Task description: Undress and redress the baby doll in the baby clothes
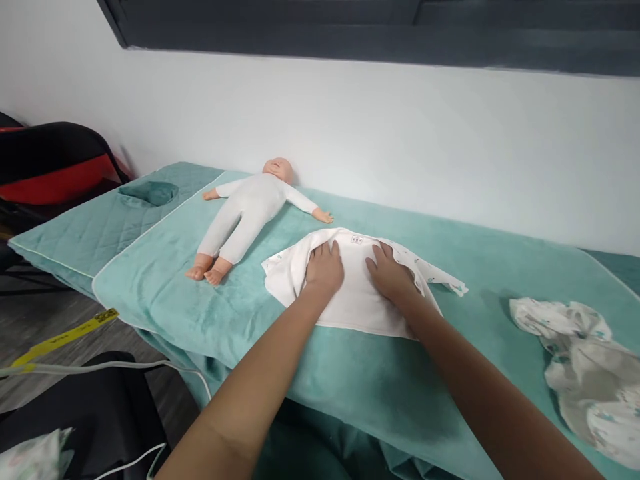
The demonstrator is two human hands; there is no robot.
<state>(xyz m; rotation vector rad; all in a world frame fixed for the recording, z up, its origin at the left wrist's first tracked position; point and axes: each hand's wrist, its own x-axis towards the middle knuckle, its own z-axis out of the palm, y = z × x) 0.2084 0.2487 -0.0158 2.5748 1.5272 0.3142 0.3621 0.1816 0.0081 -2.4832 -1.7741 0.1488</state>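
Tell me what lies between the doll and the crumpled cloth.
In the head view, the white garment lies between them on the green blanket, with the left hand and right hand touching it.

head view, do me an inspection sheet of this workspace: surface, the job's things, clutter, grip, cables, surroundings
Surface: green cloth, rumpled in places; quilted cover at the picture's left
Job's things: white top spread out; doll in white, on its back, to the left
Clutter: crumpled printed cloth at right; yellow strip near the left edge
Grip: left hand palm down on the top, fingers extended; right hand also on it, pinching or not cannot be told
Cables: pale cable from the left to the bed's front; thinner white cable across the black seat
Surroundings: white wall behind; red-and-black chair at left
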